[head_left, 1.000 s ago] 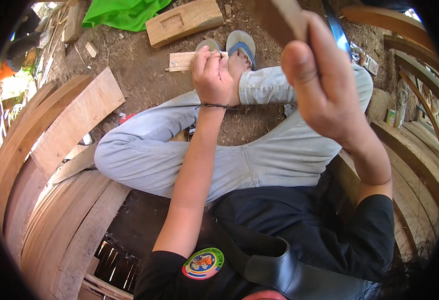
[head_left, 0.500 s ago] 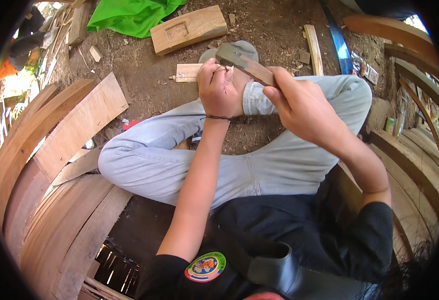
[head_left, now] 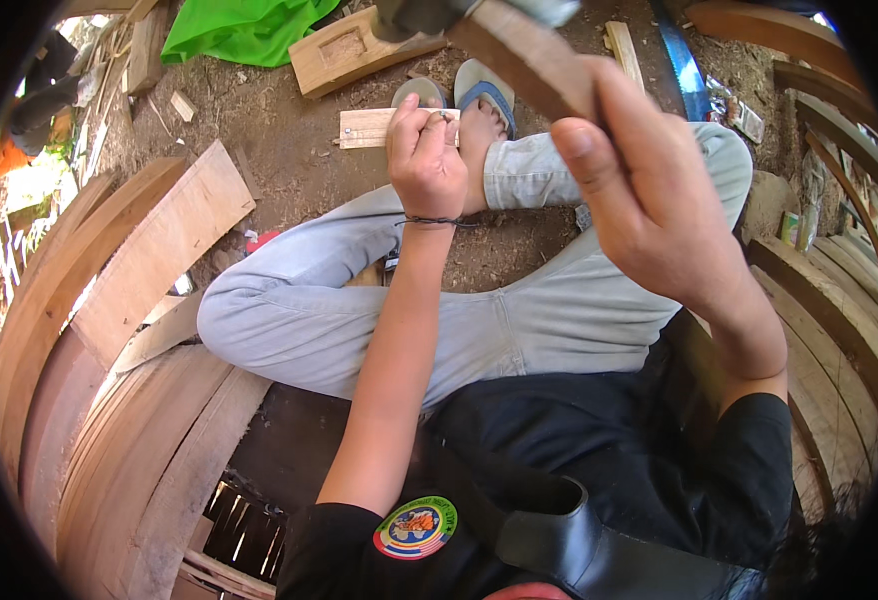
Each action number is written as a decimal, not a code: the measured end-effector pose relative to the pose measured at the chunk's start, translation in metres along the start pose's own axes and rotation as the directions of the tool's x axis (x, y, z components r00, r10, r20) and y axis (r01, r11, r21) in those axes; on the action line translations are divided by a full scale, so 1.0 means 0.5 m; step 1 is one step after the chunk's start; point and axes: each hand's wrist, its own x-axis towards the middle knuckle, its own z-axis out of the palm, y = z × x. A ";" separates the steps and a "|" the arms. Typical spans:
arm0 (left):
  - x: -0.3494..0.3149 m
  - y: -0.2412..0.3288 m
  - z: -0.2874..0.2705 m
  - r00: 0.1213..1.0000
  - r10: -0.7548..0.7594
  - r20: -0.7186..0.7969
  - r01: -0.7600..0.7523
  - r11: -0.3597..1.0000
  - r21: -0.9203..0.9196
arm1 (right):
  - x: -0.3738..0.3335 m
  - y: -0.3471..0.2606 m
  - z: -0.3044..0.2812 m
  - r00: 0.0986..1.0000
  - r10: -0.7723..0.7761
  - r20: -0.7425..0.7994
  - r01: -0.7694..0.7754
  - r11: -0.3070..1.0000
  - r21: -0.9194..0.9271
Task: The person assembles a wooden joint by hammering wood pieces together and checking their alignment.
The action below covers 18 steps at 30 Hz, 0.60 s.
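My right hand (head_left: 649, 190) grips the wooden handle of a hammer (head_left: 529, 55), raised high and to the right; its dark metal head is blurred at the top of the view. Below it and to the left, my left hand (head_left: 427, 155) is closed in a pinch over the right part of a small pale wooden piece (head_left: 364, 128). Whatever sits between those fingertips is too small to make out. Small shiny specks show at the wooden piece's left end. The piece lies low in front of my crossed legs, beside my sandalled foot (head_left: 484, 120).
A thick wooden block (head_left: 324, 62) with a rectangular recess lies beyond, near green cloth (head_left: 244, 30). Curved planks (head_left: 164, 250) are stacked at left, more boards (head_left: 819, 330) at right. A blue saw blade (head_left: 681, 65) and a wood strip (head_left: 622, 50) lie at far right.
My right hand has lifted the hammer up and away from the left hand, uncovering the foot and more of the wooden piece. My left hand stays over the piece.
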 end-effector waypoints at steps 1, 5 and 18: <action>-0.002 0.001 0.003 1.000 -0.018 0.008 0.018 1.000 -0.014 | -0.001 0.010 0.001 0.997 0.049 0.064 -0.048 0.999 -0.015; 0.008 0.015 0.018 0.999 -0.035 0.024 0.035 0.999 -0.012 | -0.021 0.075 0.031 0.968 0.155 0.196 -0.134 0.984 -0.113; -0.005 0.001 0.007 0.999 -0.011 0.037 0.011 1.000 -0.001 | -0.042 0.107 0.055 0.998 0.015 -0.059 -0.022 0.994 -0.109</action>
